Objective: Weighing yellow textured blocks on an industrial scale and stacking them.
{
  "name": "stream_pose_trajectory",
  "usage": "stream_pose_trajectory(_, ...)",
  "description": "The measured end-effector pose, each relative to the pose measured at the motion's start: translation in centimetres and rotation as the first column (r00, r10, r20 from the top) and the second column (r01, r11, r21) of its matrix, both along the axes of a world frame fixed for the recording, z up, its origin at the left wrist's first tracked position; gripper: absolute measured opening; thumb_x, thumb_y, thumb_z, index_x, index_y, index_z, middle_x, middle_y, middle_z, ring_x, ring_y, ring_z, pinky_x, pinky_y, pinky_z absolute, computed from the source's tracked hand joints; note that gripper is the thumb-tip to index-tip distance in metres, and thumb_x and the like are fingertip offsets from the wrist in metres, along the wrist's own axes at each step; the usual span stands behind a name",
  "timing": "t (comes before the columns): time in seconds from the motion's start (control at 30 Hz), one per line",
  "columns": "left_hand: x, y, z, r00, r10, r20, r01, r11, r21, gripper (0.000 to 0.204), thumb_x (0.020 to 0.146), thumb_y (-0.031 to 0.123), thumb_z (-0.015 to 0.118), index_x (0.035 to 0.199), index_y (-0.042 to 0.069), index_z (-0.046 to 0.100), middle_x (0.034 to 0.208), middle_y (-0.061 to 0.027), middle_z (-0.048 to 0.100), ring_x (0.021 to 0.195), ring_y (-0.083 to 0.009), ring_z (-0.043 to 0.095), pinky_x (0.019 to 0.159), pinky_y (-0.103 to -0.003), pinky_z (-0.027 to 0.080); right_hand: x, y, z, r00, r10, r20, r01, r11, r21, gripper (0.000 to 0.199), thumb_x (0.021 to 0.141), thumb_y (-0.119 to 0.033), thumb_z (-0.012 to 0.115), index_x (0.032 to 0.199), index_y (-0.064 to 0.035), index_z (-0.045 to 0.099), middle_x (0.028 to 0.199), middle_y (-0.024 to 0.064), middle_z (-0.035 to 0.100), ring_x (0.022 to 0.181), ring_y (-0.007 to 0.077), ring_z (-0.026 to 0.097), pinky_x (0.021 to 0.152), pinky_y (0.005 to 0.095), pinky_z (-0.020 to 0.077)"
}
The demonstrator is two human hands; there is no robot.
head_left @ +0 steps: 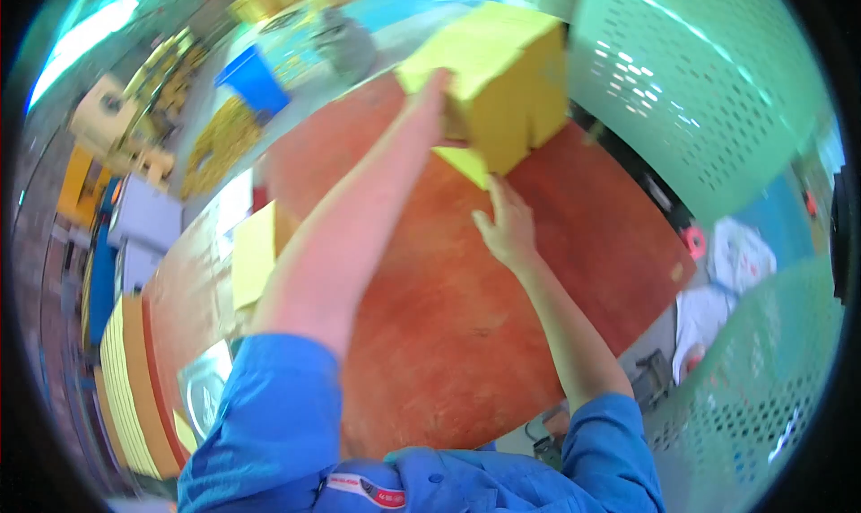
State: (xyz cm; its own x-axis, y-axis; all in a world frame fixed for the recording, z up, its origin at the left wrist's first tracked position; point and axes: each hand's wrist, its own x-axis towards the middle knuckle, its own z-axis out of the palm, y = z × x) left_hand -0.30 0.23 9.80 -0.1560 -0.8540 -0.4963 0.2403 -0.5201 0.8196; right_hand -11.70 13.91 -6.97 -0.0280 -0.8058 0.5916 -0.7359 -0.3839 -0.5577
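A large yellow block (511,73), perhaps a stack of boxes or pieces with visible seams, stands at the far edge of a red-brown tabletop (430,334). My left hand (438,96) reaches up to its near left side and touches it; the fingers are blurred and partly hidden. Below the block's near corner, my right hand (509,221) is open, thumb apart and fingers stretched toward the corner. Its fingertips meet or nearly meet a flat yellow piece (464,163) sticking out from under the block. I cannot tell whether they touch.
Green perforated panels (691,91) stand at the right. Another yellow piece (255,255) lies on the table's left side. Stacked yellow boards (126,387) sit at the lower left. Beyond the table are a blue bin (254,81), a grey sack (343,47) and white bags (737,257).
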Motion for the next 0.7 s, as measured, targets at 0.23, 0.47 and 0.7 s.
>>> stream_pose_trajectory(0.23,5.2,-0.9,-0.6,0.563,0.768,0.306,-0.140,0.453,-0.880,0.075,0.084,0.051,0.063,0.130,-0.006,0.047,0.120,-0.0231,0.059,0.117,-0.0328,0.055,0.098,-0.039,0.044,8.0,-1.2,3.7,0.945,0.326,0.021,-0.326,0.937,0.124,0.052,0.091,-0.014,0.058,0.141,-0.0038,0.044,0.140,0.0161,0.051,0.129,0.0294,0.048,0.106,0.0378,0.0377)
stream_pose_trajectory(0.47,27.3,38.4,6.5,0.488,0.724,0.488,0.454,0.267,-0.850,0.047,0.077,0.015,0.072,0.121,0.004,0.059,0.134,-0.0204,0.053,0.124,-0.0369,0.051,0.100,-0.043,0.045,-0.6,-2.1,-2.6,0.989,0.144,0.043,-0.150,0.948,0.282,0.039,0.097,-0.011,0.048,0.135,-0.0018,0.051,0.134,0.0137,0.057,0.124,0.0238,0.053,0.102,0.0346,0.0403)
stream_pose_trajectory(0.7,62.2,66.0,-4.4,-0.375,0.260,0.890,-0.573,0.690,-0.443,0.049,0.089,0.034,0.064,0.125,0.001,0.057,0.125,-0.0173,0.060,0.116,-0.0278,0.057,0.098,-0.037,0.044,9.5,7.2,6.1,0.891,0.061,0.450,-0.106,0.992,0.074,0.029,0.096,-0.001,0.046,0.123,0.0056,0.056,0.122,0.0134,0.061,0.115,0.0211,0.057,0.100,0.0319,0.0453)
